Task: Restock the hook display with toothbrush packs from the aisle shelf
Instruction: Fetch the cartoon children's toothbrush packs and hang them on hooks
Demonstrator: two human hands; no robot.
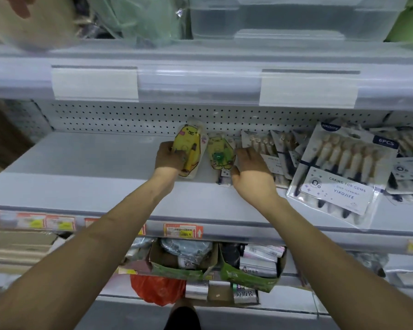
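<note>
A yellow bear-shaped toothbrush pack point(188, 151) stands tilted against the pegboard point(129, 117), with my left hand point(169, 156) gripping its left edge. A second yellow-green bear pack point(218, 152) lies just to its right. My right hand point(252, 170) rests fingers spread, palm down, on the packs beside it, touching a clear multi-brush pack point(260, 145). A large six-piece toothbrush pack point(339, 177) lies at the right, overhanging the shelf edge.
The grey shelf point(81, 167) stretches left of the packs. An upper shelf lip with label holders point(200, 84) hangs overhead, clear bins above it. Below, cardboard boxes point(200, 263) of goods and a red bag point(157, 291) fill the lower shelf.
</note>
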